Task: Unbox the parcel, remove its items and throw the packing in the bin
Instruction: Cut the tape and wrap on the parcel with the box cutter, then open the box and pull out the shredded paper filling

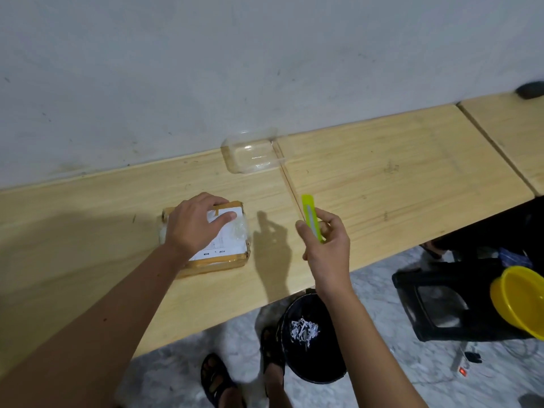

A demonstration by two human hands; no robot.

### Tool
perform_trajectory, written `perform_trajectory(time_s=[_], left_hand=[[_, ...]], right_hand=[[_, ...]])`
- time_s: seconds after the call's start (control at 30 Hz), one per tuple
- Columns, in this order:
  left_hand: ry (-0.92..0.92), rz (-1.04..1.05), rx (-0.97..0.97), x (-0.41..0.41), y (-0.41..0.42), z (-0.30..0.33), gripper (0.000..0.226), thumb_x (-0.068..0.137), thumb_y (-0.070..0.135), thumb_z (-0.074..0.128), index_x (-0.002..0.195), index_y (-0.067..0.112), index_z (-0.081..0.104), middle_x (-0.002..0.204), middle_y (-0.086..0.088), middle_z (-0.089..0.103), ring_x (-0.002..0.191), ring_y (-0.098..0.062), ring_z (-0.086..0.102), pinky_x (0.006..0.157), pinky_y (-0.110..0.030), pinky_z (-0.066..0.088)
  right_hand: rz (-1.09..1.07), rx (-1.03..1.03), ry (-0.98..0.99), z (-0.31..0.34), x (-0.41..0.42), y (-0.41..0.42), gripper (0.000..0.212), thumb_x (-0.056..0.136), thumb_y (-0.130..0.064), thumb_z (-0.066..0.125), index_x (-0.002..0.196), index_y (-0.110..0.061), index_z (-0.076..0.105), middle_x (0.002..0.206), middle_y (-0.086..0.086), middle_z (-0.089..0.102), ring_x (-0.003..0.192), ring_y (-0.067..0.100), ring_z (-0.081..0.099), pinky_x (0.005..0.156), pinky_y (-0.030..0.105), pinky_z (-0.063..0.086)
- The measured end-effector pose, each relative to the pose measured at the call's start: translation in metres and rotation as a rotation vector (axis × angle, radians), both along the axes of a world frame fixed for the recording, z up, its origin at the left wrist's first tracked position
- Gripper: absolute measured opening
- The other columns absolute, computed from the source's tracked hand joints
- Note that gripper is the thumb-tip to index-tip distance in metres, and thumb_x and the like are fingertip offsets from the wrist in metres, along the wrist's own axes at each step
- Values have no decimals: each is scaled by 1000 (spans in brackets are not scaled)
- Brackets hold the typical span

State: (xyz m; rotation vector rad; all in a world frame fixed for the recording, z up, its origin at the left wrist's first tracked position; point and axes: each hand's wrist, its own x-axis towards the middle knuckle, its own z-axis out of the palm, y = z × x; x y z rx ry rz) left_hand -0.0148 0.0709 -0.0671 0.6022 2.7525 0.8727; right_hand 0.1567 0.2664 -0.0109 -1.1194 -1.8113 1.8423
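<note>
A small brown cardboard parcel [223, 254] with a white label and clear tape lies flat on the wooden table [382, 184]. My left hand [194, 225] rests on top of it, fingers spread over the label. To the right of the parcel, above the table, my right hand [326, 245] grips a lime-green utility knife [310, 216], which points away from me. A black bin [309, 340] with some shredded white paper inside stands on the floor under the table's near edge.
A clear plastic tray [253, 154] sits by the wall behind the parcel. On the floor to the right are a black stool [435, 301], a yellow bowl [521, 298] and a power strip [463, 363]. My sandalled feet [217, 381] stand beside the bin.
</note>
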Motion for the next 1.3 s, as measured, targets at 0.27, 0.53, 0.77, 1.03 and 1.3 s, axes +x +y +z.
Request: perform_trajectory(time_s=[0.27, 0.53, 0.77, 1.03, 1.3], left_hand=[[-55, -139, 16, -25, 23, 9, 31, 94, 39, 76, 120, 23, 75, 122, 9, 73, 115, -16, 64, 93, -29, 41], [0, -176, 104, -41, 36, -3, 27, 92, 33, 79, 115, 19, 77, 114, 6, 75, 116, -21, 63, 121, -38, 30], [44, -236, 63, -41, 37, -12, 47, 90, 49, 63, 119, 15, 75, 119, 0, 75, 128, -25, 62, 127, -45, 12], [215, 324, 1, 4, 12, -4, 74, 82, 40, 83, 141, 6, 55, 142, -9, 61, 147, -34, 42, 122, -57, 29], [-85, 697, 109, 26, -11, 6, 89, 71, 51, 91, 145, 20, 52, 145, 4, 57, 139, -18, 47, 105, -30, 38]], right_hand=[[-12, 396, -352, -79, -56, 126, 38, 92, -40, 69, 128, -28, 69, 103, 17, 64, 76, 22, 59, 66, 33, 48], [-36, 528, -500, -128, -88, 186, 42, 83, -41, 79, 114, -17, 67, 113, 10, 69, 112, 36, 61, 93, 43, 50], [26, 765, -608, -113, -104, 153, 43, 87, -43, 73, 125, -25, 65, 134, 10, 53, 126, 39, 42, 104, 48, 34], [597, 506, 77, -66, -172, 59, 26, 91, -31, 76, 113, -19, 72, 114, -6, 69, 94, 11, 66, 77, 17, 50], [1047, 318, -128, -52, -194, 5, 33, 91, -41, 76, 122, -29, 74, 112, -11, 74, 97, 6, 71, 67, 12, 52]])
